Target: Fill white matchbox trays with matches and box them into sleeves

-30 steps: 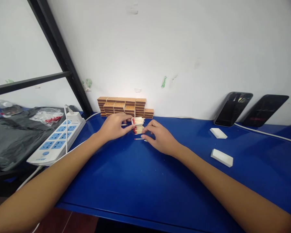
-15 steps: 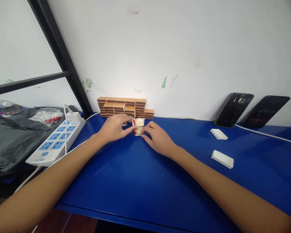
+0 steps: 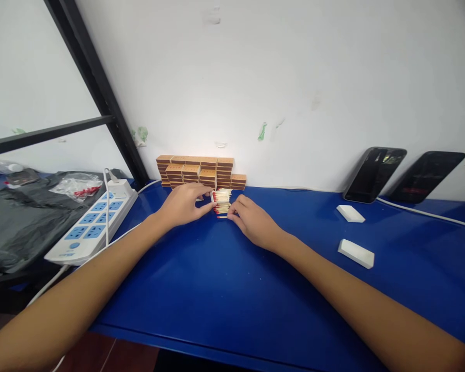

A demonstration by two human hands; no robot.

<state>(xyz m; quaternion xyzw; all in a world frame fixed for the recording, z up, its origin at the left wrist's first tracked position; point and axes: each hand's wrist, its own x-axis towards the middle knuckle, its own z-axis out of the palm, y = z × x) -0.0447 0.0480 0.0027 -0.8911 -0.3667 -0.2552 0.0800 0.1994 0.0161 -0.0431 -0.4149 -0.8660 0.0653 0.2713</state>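
Observation:
Red-headed matches (image 3: 222, 201) lie in a pile in front of the stacked matchboxes (image 3: 197, 166), their heads to the left. At the pile's left end, my left hand (image 3: 188, 204) has thumb and fingers closed on a small white matchbox tray (image 3: 212, 196), mostly hidden by the fingers and matches. My right hand (image 3: 253, 222) pinches the tail end of a single match (image 3: 222, 217) between thumb and fingers, just below the near side of the pile.
A white power strip (image 3: 95, 219) with a plugged-in cable stands at left beside a dark plastic bag (image 3: 27, 222). Two phones (image 3: 375, 174) lean against the wall at right. Two white blocks (image 3: 355, 253) lie before them on the blue table (image 3: 232, 305).
My right hand has drawn one match slightly toward me, and it now lies apart from the pile. My left hand stays in place.

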